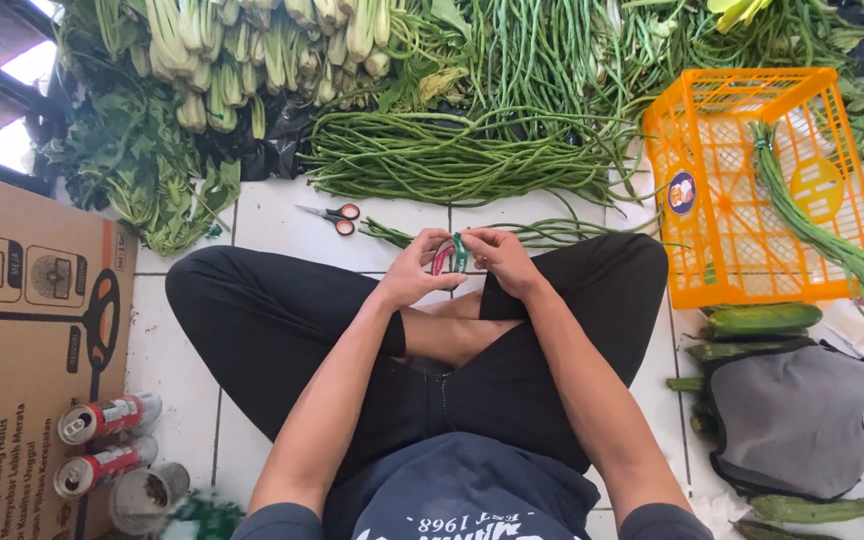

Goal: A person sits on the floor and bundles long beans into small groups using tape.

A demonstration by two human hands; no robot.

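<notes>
The person sits cross-legged on a white tiled floor, both hands meeting above the ankles at the centre of the view. The left hand is closed, thumb and fingers pinching the left edge of a small roll of red and green tape; the right hand is closed too, its fingertips pinching the same roll from the right, so the roll sits between the two hands, touching both. At 12 o'clock from the hands lies a broad bundle of long green yardlong beans, and at 11 o'clock, near them, a small pair of red-handled scissors rests on the tiles. At 2 o'clock stands an orange plastic crate tipped on its side, with a tied bunch of beans draped across it. At 4 o'clock lie dark green cucumbers beside a grey cloth bag. At 8 o'clock a brown cardboard box lies flat, with two red-and-silver drink cans just beside it.
</notes>
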